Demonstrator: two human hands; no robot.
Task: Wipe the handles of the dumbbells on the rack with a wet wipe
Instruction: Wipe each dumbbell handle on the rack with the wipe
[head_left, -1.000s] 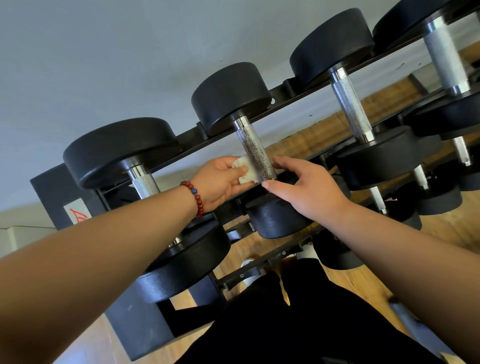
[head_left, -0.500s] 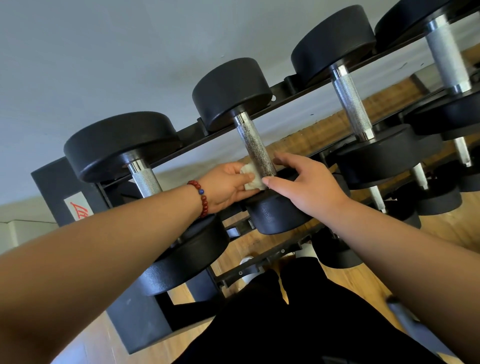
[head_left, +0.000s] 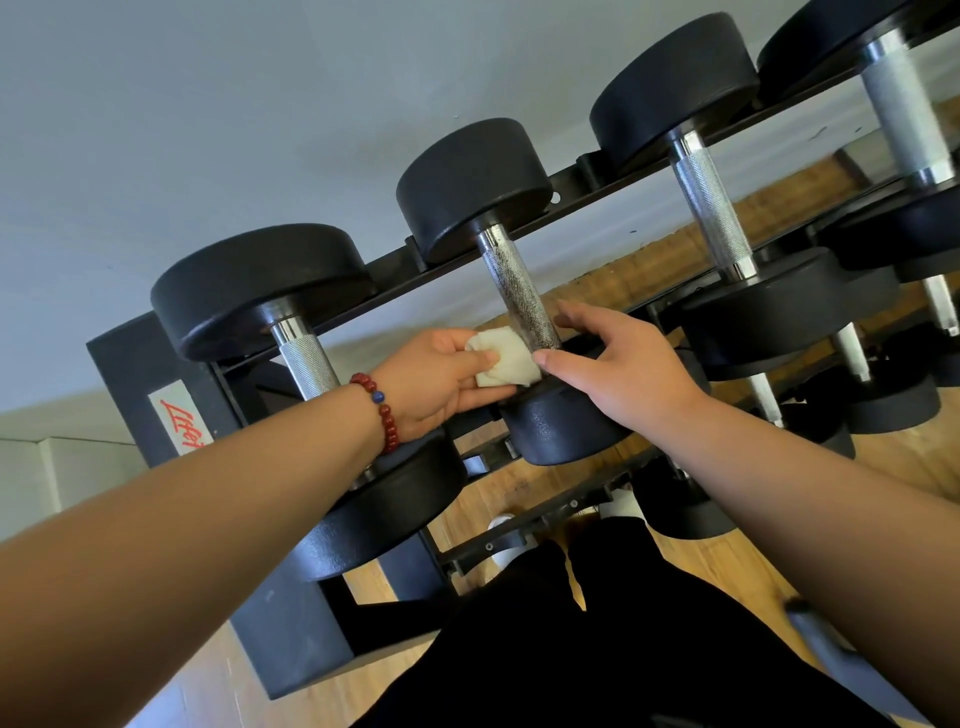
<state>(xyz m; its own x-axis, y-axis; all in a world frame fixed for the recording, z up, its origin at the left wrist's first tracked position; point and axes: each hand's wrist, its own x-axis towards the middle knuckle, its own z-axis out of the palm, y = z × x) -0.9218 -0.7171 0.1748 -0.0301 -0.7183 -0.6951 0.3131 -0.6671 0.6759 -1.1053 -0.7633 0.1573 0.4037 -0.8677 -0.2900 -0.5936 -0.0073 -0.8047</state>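
A black rack (head_left: 130, 374) carries several black dumbbells with knurled metal handles. My left hand (head_left: 431, 376), with a red bead bracelet at the wrist, grips a folded white wet wipe (head_left: 501, 358) and presses it against the lower left side of the second dumbbell's handle (head_left: 517, 288). My right hand (head_left: 618, 364) rests on that dumbbell's near head (head_left: 561, 428), its thumb and fingers spread on either side of the handle's base. The handle looks darker and wet compared with its neighbours (head_left: 711, 202).
A larger dumbbell (head_left: 260, 286) sits to the left, lighter ones to the right, and more on a lower tier (head_left: 883, 400). A grey wall is behind the rack. Wooden floor, my black trousers (head_left: 623, 639) and white shoes are below.
My left hand with the wipe has slid down the handle toward the near head. My right hand has stayed on the dumbbell. The view has shifted slightly.
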